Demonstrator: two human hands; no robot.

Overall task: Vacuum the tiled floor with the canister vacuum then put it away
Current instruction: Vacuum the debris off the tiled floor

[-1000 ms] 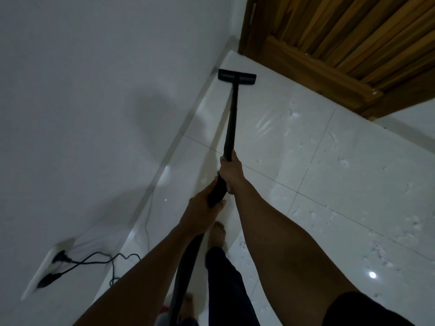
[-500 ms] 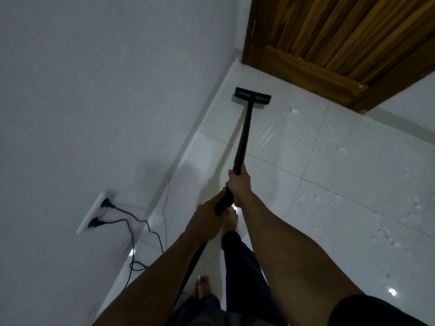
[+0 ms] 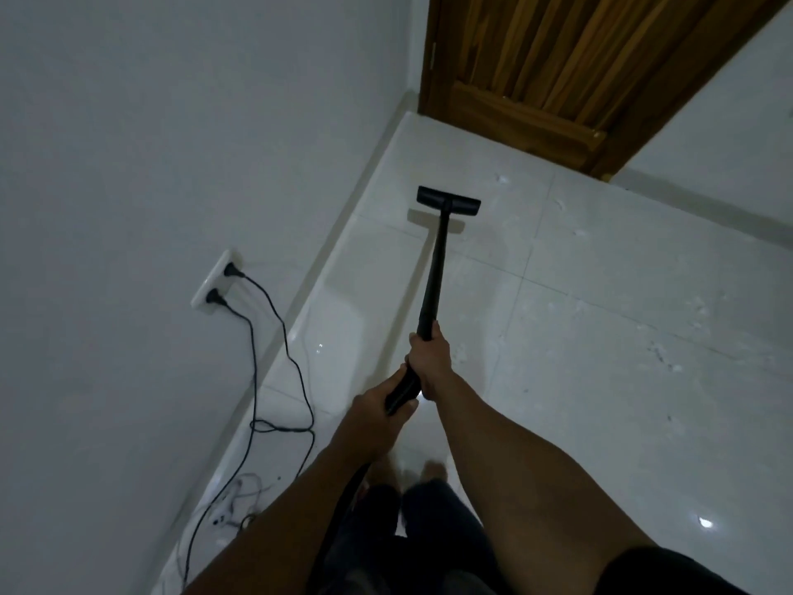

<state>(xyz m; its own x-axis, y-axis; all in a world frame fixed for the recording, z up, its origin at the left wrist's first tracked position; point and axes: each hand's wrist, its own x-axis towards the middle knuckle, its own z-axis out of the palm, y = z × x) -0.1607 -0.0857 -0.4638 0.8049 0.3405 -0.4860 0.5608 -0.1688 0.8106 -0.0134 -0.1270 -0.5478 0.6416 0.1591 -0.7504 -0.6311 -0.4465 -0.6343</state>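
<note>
Arms outstretched: right hand (image 3: 431, 362) ahead, left hand (image 3: 373, 410) behind, each grip clamped round the wand (image 3: 433, 272), nozzle (image 3: 448, 200) seemingly touching floor (image 3: 600, 302).

Left of the grip the wall (image 3: 128, 165) stands near, with two cables (image 3: 254, 371) falling from a socket (image 3: 213, 282) and looping on the tiled floor (image 3: 622, 401). Ahead, a wooden door (image 3: 558, 66) closes the way. To the right, this floor is open.
</note>
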